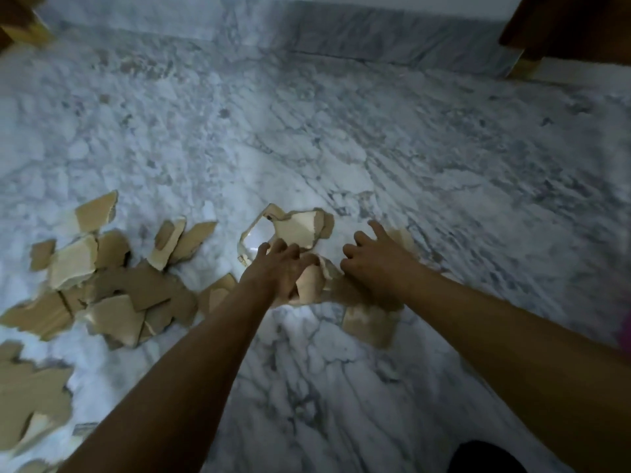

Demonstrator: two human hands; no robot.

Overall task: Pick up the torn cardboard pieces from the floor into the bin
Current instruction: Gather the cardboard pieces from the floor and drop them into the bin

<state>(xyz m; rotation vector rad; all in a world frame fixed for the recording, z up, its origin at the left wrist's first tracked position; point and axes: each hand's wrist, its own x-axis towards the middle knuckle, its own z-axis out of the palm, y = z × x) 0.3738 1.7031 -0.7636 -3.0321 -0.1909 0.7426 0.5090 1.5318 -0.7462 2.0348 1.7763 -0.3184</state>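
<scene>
Little of the task is judged to be done. Many torn cardboard pieces (102, 285) are heaped at the left of the frame, more are seen at the lower left edge, and a small cluster lies at the centre. The bin is not shown. At the central cluster a pale cardboard piece (309, 285) is gripped by the curled fingers of the left hand (283, 268). The right hand (375, 264) is laid with bent fingers on a brown piece (370, 322); whether that piece is grasped cannot be told. The pieces are spread over a white, grey-veined marble floor (341, 131), which is edged at the top by a marble skirting (341, 39). Dark wooden furniture (563, 25) is seen in the upper right corner.
</scene>
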